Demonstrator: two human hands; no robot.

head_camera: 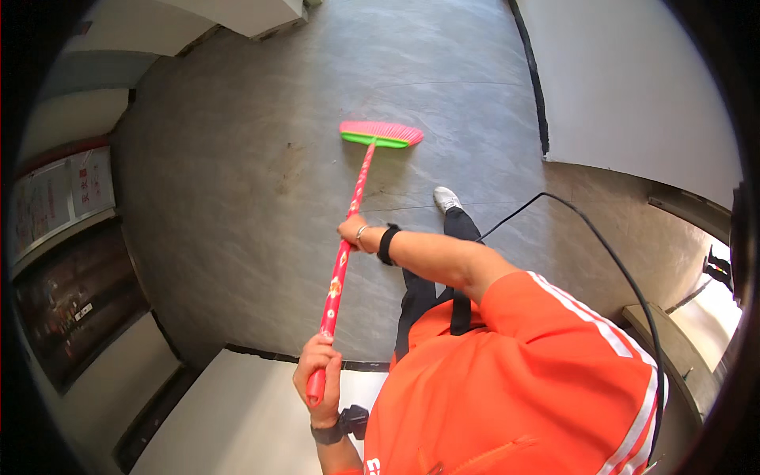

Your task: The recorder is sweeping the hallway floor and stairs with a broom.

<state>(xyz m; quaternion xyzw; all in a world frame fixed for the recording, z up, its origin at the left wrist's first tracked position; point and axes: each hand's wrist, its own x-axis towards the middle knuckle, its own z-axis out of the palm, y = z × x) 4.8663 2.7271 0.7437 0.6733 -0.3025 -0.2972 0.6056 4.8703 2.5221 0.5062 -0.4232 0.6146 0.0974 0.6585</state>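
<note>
A broom with a red patterned handle (336, 284) slants up across the view, away from my body. Its head has a green plastic base (375, 140) and pink bristles (380, 128) that meet the floor beyond my foot. My right hand (354, 231), with a silver bracelet and a black wristband, is wrapped around the middle of the handle. Lower down, my left hand (319, 371) grips the handle near its end cap. A black strap with a small dark device (354, 421) sits on my left wrist.
The grey floor (237, 178) has a brownish smudge (289, 163) left of the broom. White walls with black skirting (534, 83) border it. A dark brown door (83, 303) stands at left. A black cable (599, 237) loops past my right side. My white shoe (445, 199) is near the bristles.
</note>
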